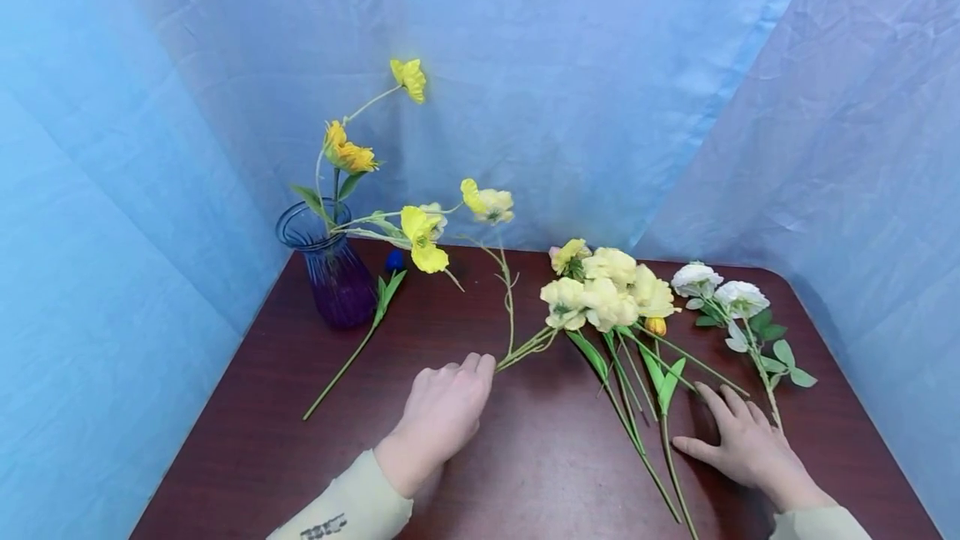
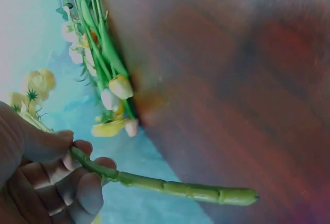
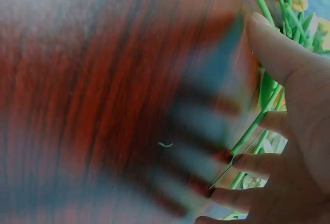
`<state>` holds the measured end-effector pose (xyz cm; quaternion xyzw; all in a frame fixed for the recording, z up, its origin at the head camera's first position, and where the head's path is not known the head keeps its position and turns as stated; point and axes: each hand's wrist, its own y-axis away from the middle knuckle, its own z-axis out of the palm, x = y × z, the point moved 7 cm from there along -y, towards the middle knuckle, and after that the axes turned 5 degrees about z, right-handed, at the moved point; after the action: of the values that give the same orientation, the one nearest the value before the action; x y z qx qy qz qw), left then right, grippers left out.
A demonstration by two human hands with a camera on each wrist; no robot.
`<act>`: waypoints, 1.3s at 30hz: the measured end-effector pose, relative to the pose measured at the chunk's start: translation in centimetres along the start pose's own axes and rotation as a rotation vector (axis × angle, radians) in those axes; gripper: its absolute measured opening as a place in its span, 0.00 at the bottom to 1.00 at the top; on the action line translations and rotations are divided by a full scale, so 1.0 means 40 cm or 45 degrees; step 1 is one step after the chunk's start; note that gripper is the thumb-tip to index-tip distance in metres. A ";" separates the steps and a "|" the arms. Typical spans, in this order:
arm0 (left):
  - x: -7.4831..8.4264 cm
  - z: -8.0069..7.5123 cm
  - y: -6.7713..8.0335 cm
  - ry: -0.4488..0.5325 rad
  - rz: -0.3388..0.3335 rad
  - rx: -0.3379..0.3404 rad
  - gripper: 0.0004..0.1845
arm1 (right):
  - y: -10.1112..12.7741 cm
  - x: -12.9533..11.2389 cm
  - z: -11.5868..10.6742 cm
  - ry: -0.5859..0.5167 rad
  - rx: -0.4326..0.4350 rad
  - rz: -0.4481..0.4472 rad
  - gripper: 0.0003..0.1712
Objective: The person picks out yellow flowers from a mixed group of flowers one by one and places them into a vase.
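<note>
We are working at a dark red desk (image 1: 525,473) that is closed in by blue cloth (image 1: 600,65) at the back and on both sides, so the open room is lying toward us, on the bare wood between and in front of our two hands.

Our left hand (image 1: 442,415) is pinching the lower end of a yellow flower stem (image 1: 510,307); in the left wrist view the thumb and fingers (image 2: 82,183) are curling round the green stalk, and its cut end is sticking out past the grip to the side. From this grip the stem is rising away from us, its blooms hanging beyond the grip near the back cloth. Farther out to the left of the grip, a purple vase (image 1: 333,269) is standing close to the desk's back left corner, already holding yellow blooms, and a loose stem (image 1: 352,357) is lying slantwise just in front of it.

Our right hand (image 1: 742,444) is resting flat on the desk, fingers spread and holding nothing. A bunch of pale yellow flowers (image 1: 607,294) is lying just left of it, the stalks running past the fingertips toward the near edge. A white-flowered sprig (image 1: 738,307) is lying just beyond the fingertips, toward the rounded back right corner.
</note>
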<state>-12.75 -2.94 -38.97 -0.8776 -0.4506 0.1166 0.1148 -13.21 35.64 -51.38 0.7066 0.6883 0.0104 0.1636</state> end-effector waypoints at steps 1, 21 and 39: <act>0.004 -0.010 -0.004 -0.023 0.035 0.021 0.16 | 0.003 -0.001 0.004 0.003 -0.013 0.003 0.63; 0.041 -0.209 -0.132 -0.366 0.489 0.367 0.11 | 0.012 -0.010 0.015 -0.003 -0.016 -0.012 0.64; -0.022 -0.447 -0.202 -0.466 0.642 0.422 0.14 | 0.020 -0.013 0.010 -0.054 0.009 -0.034 0.62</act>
<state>-13.90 -0.80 -19.48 -0.8952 -0.2078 0.3682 0.1407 -12.37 35.04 -51.47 0.6980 0.6941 -0.0094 0.1757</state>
